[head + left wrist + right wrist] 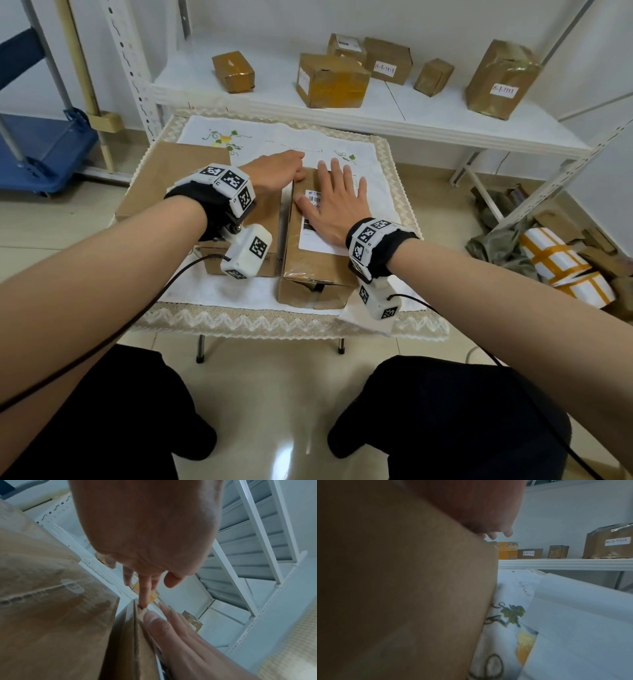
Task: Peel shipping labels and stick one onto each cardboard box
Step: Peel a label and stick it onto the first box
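Two cardboard boxes lie on a small cloth-covered table. The right box carries a white shipping label on its top. My right hand lies flat on that label with fingers spread, pressing it down; in the right wrist view only the palm above the box side shows. My left hand rests at the far left corner of the same box, its straight index finger touching the box edge. The flat left box shows no label on its visible top.
A white shelf behind the table holds several taped boxes, some with small labels. White backing paper lies right of the box. A blue cart stands at the left; packaging scraps lie on the floor at the right.
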A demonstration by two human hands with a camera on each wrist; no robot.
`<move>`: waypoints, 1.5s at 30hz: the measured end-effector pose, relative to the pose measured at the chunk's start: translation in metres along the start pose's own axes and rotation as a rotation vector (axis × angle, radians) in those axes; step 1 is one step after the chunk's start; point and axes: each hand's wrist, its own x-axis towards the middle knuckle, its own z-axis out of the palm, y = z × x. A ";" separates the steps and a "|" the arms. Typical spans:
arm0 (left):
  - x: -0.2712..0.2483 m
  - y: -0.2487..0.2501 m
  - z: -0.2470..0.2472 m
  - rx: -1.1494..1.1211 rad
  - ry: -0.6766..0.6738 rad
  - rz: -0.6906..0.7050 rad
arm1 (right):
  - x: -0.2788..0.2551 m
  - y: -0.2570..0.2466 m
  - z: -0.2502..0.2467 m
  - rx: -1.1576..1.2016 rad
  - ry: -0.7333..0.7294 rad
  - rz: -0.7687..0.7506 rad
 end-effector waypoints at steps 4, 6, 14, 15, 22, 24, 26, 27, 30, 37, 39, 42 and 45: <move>-0.003 -0.002 0.003 -0.084 -0.007 -0.005 | -0.004 -0.010 0.004 0.003 0.054 -0.067; -0.005 -0.002 0.003 -0.169 -0.038 -0.010 | -0.006 -0.015 0.005 -0.010 0.066 -0.096; 0.004 -0.009 0.007 -0.281 -0.025 -0.044 | -0.011 -0.026 0.003 -0.011 0.053 -0.135; 0.007 -0.012 0.008 -0.279 -0.030 -0.037 | -0.013 -0.027 0.003 -0.005 0.046 -0.146; -0.005 -0.001 0.006 -0.239 -0.062 -0.051 | -0.020 -0.017 0.004 0.061 -0.076 -0.126; -0.008 0.002 0.006 -0.228 -0.056 -0.033 | -0.018 -0.012 0.004 0.061 -0.097 -0.121; -0.010 0.004 0.006 -0.208 -0.052 -0.007 | -0.017 -0.009 0.003 0.051 -0.108 -0.133; -0.010 0.005 0.007 -0.173 -0.054 0.002 | -0.016 -0.008 0.003 0.045 -0.111 -0.142; -0.012 0.007 0.005 -0.055 -0.035 0.039 | -0.018 -0.004 0.003 0.032 -0.117 -0.161; -0.012 0.002 0.003 0.020 -0.044 -0.019 | -0.020 0.004 -0.004 0.157 -0.058 -0.103; -0.012 0.001 0.004 0.019 -0.048 -0.022 | -0.020 0.007 -0.001 0.128 -0.052 -0.082; -0.014 0.001 0.004 0.009 -0.036 -0.030 | -0.022 0.012 0.001 0.108 -0.046 -0.073; -0.015 0.002 0.005 0.015 -0.019 -0.009 | -0.026 0.020 0.002 0.100 -0.044 -0.076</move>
